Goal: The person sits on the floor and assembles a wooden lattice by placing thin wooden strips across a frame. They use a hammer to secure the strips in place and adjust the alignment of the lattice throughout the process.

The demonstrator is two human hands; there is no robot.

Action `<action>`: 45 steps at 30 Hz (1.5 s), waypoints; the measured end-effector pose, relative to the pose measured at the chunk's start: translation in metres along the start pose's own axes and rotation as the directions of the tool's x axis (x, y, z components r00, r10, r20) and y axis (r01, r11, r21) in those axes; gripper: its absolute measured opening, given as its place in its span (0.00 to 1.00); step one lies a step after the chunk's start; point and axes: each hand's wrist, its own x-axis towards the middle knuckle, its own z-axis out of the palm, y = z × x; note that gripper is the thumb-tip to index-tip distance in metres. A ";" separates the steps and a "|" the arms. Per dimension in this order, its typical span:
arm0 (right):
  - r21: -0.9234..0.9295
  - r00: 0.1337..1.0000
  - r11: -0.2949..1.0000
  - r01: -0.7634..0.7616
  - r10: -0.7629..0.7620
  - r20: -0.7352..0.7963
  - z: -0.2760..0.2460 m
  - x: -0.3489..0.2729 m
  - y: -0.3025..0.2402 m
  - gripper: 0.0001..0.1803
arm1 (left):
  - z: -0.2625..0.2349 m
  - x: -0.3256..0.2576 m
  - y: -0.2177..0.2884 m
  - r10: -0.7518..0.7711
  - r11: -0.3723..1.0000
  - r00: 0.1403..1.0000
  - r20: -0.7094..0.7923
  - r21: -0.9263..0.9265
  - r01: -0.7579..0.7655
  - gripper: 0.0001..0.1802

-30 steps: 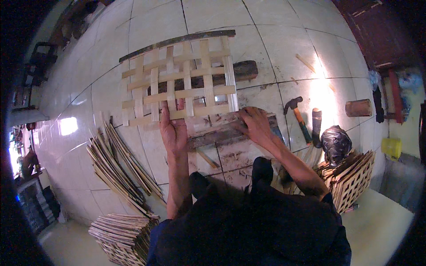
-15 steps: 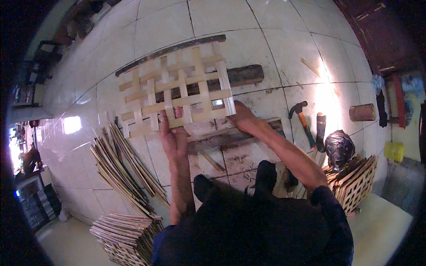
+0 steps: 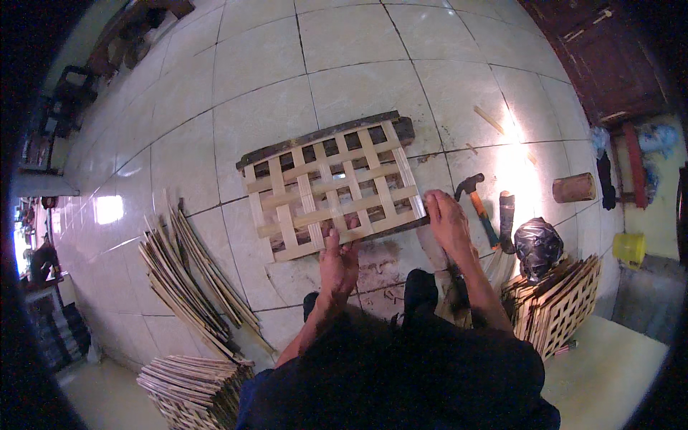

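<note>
A pale woven lattice panel [image 3: 326, 190] of flat bamboo-like strips lies level in front of me, with a dark strip [image 3: 315, 142] along its far edge. My left hand [image 3: 338, 266] grips the near edge, thumb on top and fingers underneath, partly seen through the gaps. At the near right corner, my right hand [image 3: 450, 226] is closed on the panel's edge. Dark wooden pieces [image 3: 407, 132] show under and beyond the panel. Whether it rests on them I cannot tell.
Right of my right hand lie a hammer [image 3: 481, 209], a dark-wrapped tool [image 3: 507, 222] and a black plastic bundle [image 3: 539, 247]. Finished lattice panels stand stacked at right [image 3: 555, 312] and lower left [image 3: 193, 387]. Loose strips [image 3: 193, 287] lie on the tiled floor to the left.
The lattice panel has come nearer and shifted right, and it looks lowered toward the floor pieces. Both hands moved right and nearer with it.
</note>
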 end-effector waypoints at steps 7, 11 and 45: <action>-0.069 0.999 0.997 -0.043 0.041 -0.025 0.034 0.031 -0.017 0.19 | -0.001 -0.012 -0.008 -0.002 1.000 0.993 0.115 0.013 0.000 0.23; -0.237 0.982 0.971 0.011 -0.056 -0.182 0.052 0.020 0.004 0.22 | -0.019 -0.010 0.012 -0.125 0.772 0.971 0.204 0.635 -0.034 0.16; 0.056 0.995 0.996 0.072 -0.068 -0.070 0.007 -0.007 0.041 0.20 | -0.054 0.020 0.155 0.294 0.277 0.943 0.156 0.930 -0.240 0.20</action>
